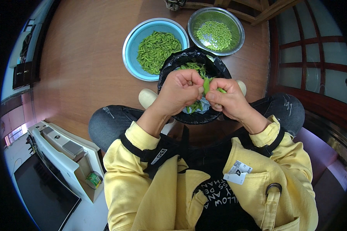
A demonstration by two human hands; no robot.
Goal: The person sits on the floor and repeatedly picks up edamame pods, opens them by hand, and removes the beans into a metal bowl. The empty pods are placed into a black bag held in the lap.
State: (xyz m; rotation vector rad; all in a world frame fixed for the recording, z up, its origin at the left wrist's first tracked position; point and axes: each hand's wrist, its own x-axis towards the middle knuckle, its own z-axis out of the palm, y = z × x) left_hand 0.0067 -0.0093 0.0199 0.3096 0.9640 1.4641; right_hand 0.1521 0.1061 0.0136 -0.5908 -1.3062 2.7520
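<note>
Between my two hands a green soybean pod [206,85] is pinched upright, over a bin lined with a black plastic bag [169,68]. My left hand [180,91] grips its left side with thumb and forefinger. My right hand [227,96] grips its right side, and more green pod shows at its fingers. Pods and shells [194,106] lie inside the lined bin. Beyond it, a blue plastic strainer [130,49] nested in a metal basin holds many unshelled pods [159,50]. To its right, a stainless steel basin [237,34] holds shelled green soybeans [215,34].
A wooden stool or frame [273,13] stands at the upper right, near a glass-paned wooden door [315,52]. Pale shoes [147,97] flank the bin on the wood-look floor [84,57]. At the lower left are a white cabinet [57,156] and a dark screen [43,193].
</note>
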